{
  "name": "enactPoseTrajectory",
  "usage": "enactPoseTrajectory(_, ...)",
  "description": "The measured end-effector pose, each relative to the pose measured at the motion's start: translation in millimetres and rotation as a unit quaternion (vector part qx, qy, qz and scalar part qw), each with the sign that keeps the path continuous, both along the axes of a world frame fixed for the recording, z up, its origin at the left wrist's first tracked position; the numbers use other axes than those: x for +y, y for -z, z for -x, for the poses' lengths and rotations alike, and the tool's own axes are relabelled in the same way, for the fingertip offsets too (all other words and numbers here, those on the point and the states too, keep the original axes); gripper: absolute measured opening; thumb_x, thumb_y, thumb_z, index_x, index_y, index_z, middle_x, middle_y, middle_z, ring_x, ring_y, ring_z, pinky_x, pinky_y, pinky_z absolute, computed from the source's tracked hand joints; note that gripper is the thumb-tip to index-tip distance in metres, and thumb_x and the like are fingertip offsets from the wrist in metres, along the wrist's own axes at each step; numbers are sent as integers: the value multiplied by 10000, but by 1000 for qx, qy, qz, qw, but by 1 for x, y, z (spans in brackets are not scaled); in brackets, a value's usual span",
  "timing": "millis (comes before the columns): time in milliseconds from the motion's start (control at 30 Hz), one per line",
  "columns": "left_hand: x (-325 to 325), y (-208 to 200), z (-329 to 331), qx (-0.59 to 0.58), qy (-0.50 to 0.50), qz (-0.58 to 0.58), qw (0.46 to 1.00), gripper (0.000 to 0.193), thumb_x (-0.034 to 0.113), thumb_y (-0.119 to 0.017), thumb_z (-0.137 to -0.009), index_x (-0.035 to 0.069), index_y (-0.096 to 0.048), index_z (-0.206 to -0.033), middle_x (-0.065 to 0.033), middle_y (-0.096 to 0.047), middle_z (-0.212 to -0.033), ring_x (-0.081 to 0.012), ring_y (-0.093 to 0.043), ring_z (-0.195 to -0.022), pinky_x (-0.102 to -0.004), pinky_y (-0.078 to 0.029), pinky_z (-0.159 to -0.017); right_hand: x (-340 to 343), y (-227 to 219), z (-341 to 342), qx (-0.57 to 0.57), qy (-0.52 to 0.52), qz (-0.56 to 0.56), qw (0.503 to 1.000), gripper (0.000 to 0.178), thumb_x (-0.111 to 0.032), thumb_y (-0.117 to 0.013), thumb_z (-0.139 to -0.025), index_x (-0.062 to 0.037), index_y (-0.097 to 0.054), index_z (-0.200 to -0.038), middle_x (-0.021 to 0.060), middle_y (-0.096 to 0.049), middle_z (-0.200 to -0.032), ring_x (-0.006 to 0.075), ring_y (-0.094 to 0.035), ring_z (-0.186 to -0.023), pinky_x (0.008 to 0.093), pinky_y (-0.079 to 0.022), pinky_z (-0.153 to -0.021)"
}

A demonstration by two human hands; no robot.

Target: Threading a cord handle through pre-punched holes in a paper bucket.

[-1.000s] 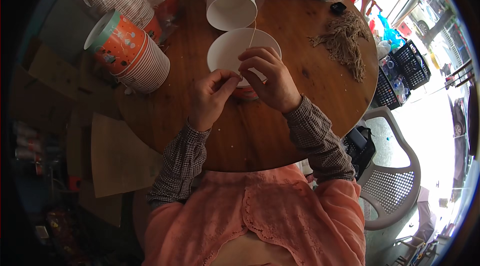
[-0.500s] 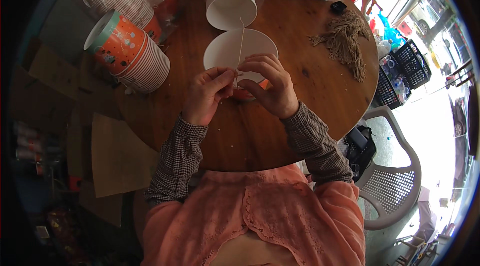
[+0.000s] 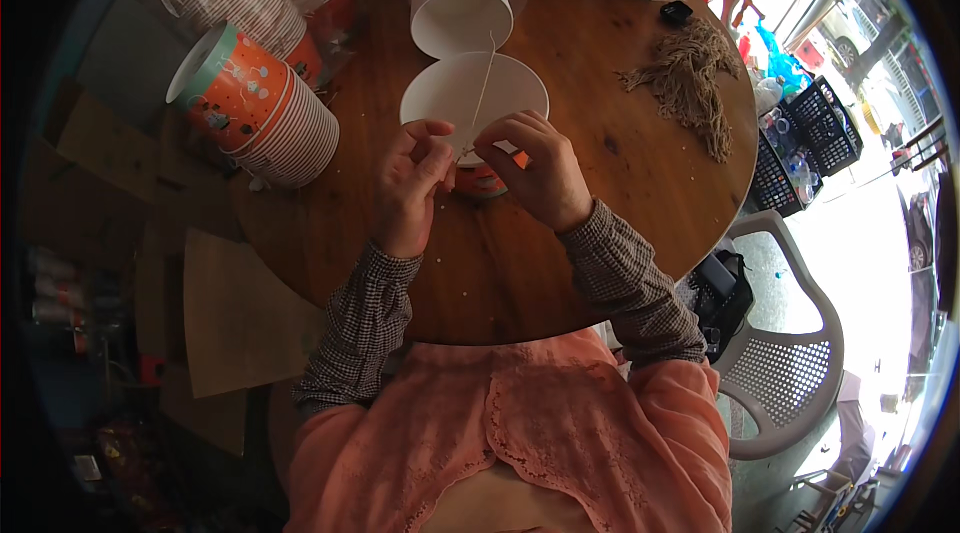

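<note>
A thin pale string (image 3: 481, 93) rises from between my hands, its loose end bent over near the far rim of a paper bucket (image 3: 424, 93). The bucket stands upright, white inside and orange outside. Above its near rim my right hand (image 3: 540, 165) pinches the string between thumb and forefinger. My left hand (image 3: 408, 188) is close beside it, fingers curled round the string's lower end; the exact grip is hard to make out. A small knot or loop in the string shows between the fingertips.
Behind the bucket lies a stack of white buckets (image 3: 462, 21) in clear plastic. A tilted stack of orange paper buckets (image 3: 262, 103) is at left. A bundle of strings (image 3: 690, 83) lies at right near a small black object (image 3: 676, 12). A grey plastic chair (image 3: 790, 353) stands right of the round wooden table (image 3: 600, 263).
My left thumb and forefinger have loosened and shifted left. My right fingers have closed to a pinch on the string. The bucket has moved slightly left and away.
</note>
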State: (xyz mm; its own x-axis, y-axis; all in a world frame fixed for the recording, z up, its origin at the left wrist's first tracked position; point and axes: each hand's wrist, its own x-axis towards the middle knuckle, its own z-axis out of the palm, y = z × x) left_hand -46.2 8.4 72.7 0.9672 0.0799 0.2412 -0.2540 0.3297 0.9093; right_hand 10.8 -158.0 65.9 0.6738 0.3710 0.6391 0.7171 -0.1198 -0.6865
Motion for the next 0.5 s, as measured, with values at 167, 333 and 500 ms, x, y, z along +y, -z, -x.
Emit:
enactPoseTrajectory(167,8,12,-1,-17,1,40,999,186,104,-556,-939,17,-542,-1103,40,-460,-703,-48,-441,-624,-210,-365,-588,5,3,-1,6,70,31,997,56,-71,-653,-778,-49,-621,-818,87,-644,-846,298,-619,-792,374,-507,-712)
enactPoseTrajectory(333,6,12,3,16,-82,-48,995,170,128,-599,-932,17,-576,-1058,50,-517,-694,-19,-424,-584,-193,-348,-536,5,0,-3,-56,113,23,992,51,-60,-639,-789,-48,-599,-819,90,-622,-803,304,-620,-747,388,-506,-653)
enactPoseTrajectory(500,5,14,7,-1,-120,-263,957,116,110,-641,-904,8,-634,-959,30,-598,-702,-15,-490,-605,-184,-379,-545,0,-3,-3,-45,121,16,992,59,-42,-631,-842,-23,-593,-883,97,-643,-848,243,-650,-757,319,-520,-633)
